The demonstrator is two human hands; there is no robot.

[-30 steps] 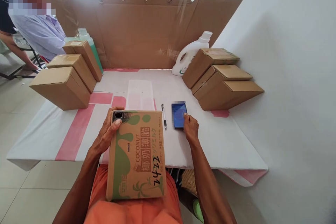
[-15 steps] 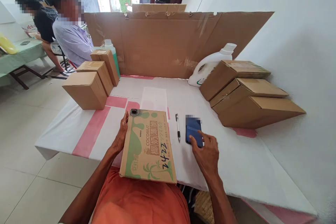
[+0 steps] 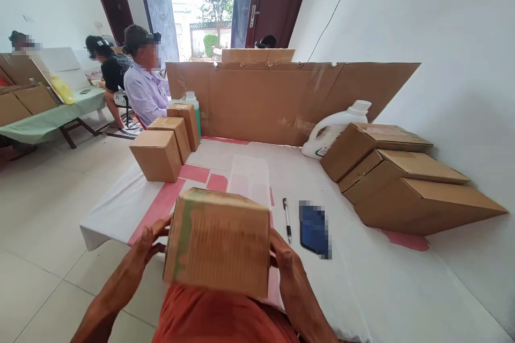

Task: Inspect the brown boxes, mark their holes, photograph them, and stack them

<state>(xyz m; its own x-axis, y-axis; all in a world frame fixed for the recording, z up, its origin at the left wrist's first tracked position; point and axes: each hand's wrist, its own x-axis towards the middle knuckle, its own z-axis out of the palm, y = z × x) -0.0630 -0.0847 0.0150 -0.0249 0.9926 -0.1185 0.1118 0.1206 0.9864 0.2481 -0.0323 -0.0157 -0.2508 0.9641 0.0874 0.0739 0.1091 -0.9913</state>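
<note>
A: How do your hands stand?

B: Your left hand is partly open, its fingers against the left side of the carton. Your right hand is half curled at the opposite side, its fingertips hidden by the cardboard. You have the carton held between them.

A: And where do you have it?

B: In front of your body, at the near edge of the table, its lower edge overlapping your orange-red clothing in this view.

A: What lies close to your right hand?

B: A pen and, just beside it, a dark blue phone, both flat on the cloth.

A: Further out?

B: Three plain boxes on your left, three more boxes on your right, with a white jug behind those.
</note>
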